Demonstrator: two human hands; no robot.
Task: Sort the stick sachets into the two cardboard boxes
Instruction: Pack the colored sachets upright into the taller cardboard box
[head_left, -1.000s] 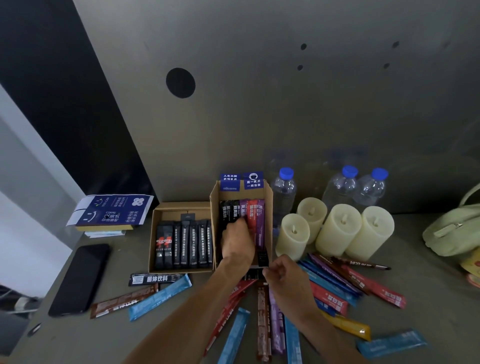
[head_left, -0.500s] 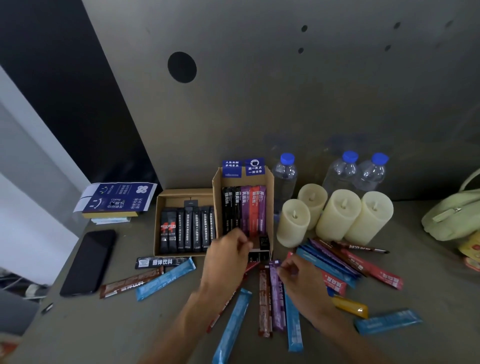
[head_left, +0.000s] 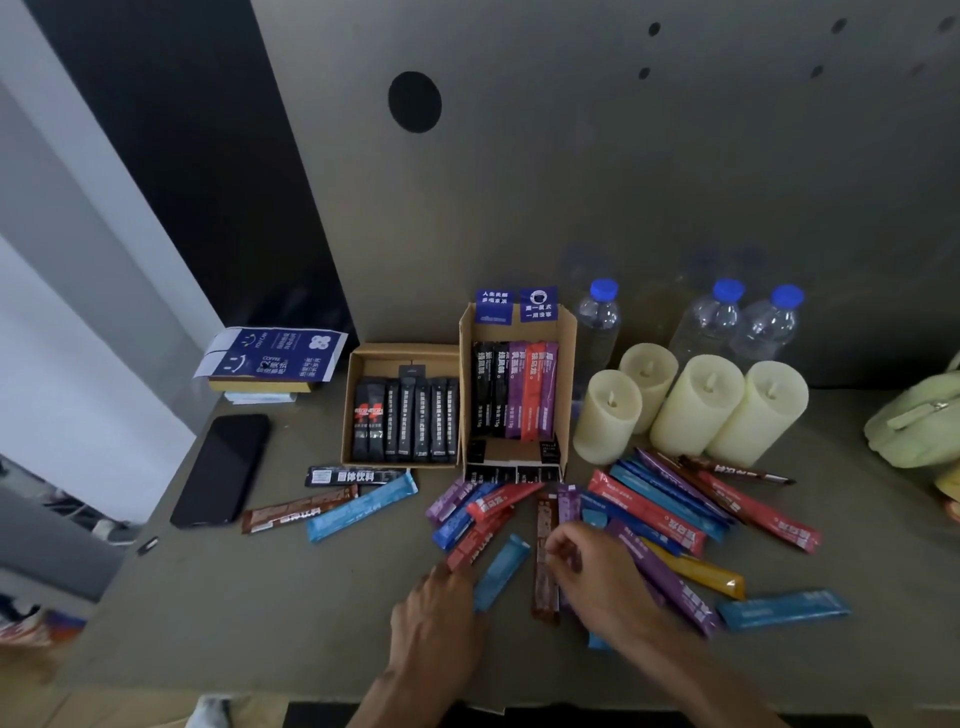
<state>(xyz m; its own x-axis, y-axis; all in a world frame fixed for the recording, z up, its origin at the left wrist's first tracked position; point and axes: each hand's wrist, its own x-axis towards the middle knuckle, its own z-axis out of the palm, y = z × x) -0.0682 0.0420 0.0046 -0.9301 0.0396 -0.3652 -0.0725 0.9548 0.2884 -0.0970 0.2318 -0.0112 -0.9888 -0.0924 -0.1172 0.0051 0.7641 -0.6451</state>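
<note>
Seemingly right hand (head_left: 597, 579) pinches brown sachet (head_left: 545, 597); left hand (head_left: 436, 616) touches red sachet (head_left: 475, 545).

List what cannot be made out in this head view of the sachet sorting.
- Head view: whether the right hand pinches the brown sachet; its own curled fingers cover the contact.
- Head view: sachets beneath that hand and forearm, covered by them.
- Head view: the green bag, cut off by the right edge.
- Head view: print on sachets in the taller cardboard box, too small, blurred.
</note>
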